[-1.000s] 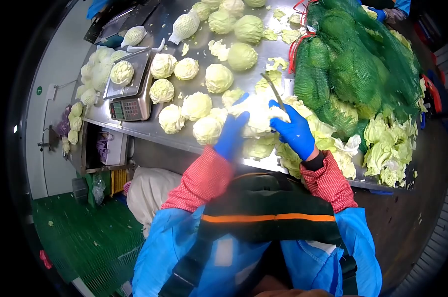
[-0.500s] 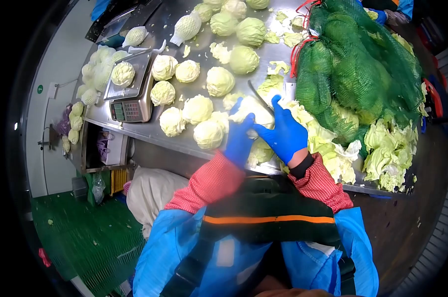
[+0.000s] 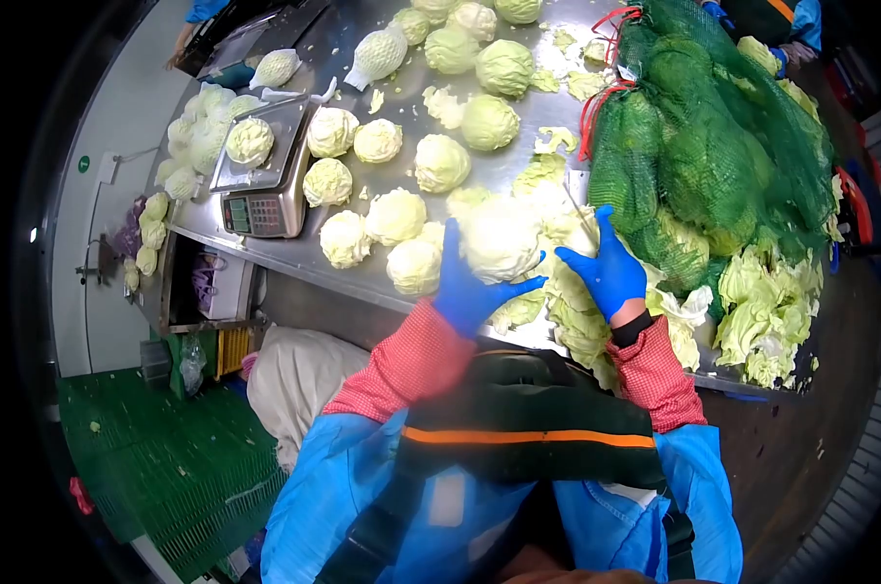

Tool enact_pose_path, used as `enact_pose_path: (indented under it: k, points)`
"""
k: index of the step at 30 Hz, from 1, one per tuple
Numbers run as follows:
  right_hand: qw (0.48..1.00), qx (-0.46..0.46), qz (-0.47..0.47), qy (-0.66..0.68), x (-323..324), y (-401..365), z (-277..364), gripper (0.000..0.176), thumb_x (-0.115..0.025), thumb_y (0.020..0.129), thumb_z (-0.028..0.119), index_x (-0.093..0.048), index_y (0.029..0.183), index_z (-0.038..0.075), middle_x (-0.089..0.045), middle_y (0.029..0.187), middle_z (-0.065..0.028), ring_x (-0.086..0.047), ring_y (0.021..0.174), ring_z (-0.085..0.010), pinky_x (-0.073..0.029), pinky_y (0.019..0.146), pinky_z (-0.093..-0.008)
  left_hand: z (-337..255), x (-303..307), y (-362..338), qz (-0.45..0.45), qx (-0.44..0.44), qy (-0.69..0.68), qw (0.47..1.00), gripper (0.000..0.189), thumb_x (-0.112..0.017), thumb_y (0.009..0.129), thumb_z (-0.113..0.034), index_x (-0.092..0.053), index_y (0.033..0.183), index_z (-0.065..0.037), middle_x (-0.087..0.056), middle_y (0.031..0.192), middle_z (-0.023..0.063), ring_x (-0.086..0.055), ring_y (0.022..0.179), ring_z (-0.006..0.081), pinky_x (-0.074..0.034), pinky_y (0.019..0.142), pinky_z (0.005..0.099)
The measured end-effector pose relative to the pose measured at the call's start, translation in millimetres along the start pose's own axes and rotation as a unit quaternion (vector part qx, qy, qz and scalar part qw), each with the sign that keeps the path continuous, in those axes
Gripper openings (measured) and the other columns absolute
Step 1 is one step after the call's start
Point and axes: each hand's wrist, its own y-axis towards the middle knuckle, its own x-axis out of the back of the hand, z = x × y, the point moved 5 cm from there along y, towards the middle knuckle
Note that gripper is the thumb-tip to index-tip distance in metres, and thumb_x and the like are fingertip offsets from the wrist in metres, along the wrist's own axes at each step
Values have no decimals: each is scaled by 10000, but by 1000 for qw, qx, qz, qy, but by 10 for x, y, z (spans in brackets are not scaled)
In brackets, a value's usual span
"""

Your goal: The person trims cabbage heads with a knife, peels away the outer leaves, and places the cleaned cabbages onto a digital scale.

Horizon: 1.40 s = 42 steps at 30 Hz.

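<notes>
My left hand, in a blue glove, is spread against the near side of a pale trimmed cabbage at the front edge of the steel table. My right hand, also blue-gloved, sits just right of that cabbage over loose leaves. It grips a knife whose thin blade points up and away, barely showing. Several trimmed cabbages lie to the left.
A weighing scale with a cabbage on its pan stands at the table's left. Green net sacks of cabbage fill the right, with cut leaves in front. A white sack lies below the table. Another person's sleeve shows far right.
My right hand has moved right and off the cabbage with the knife. My left hand now spreads over the cabbage's near side, and the cabbage has turned slightly.
</notes>
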Motion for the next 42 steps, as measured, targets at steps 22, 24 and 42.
enact_pose_path:
  k: [22, 24, 42]
  points:
    - [814, -37, 158, 557, 19, -169, 655, 111, -667, 878, 105, -616, 955, 44, -543, 654, 5, -476, 480, -59, -349, 424, -196, -228, 36, -147, -95, -28, 47, 994, 523, -457, 992, -358, -383, 1391, -29, -544, 1298, 165, -567, 1151, 305, -483, 959, 427]
    - [794, 16, 148, 590, 138, -156, 587, 85, -638, 899, 112, -594, 930, 46, -530, 622, -3, -463, 453, -63, -344, 405, -202, -266, -15, -138, -79, -18, 1, 997, 526, -448, 993, -376, -394, 1387, -31, -542, 1307, 160, -568, 1153, 300, -482, 959, 431]
    - [935, -30, 58, 348, -540, 99, 392, 264, -638, 913, 307, -631, 1000, 58, -529, 630, -7, -481, 514, -72, -392, 489, -232, -1176, -30, -96, -83, -81, 97, 988, 440, -661, 889, -250, -523, 1252, -43, -641, 1068, 89, -621, 933, 188, -505, 811, 319]
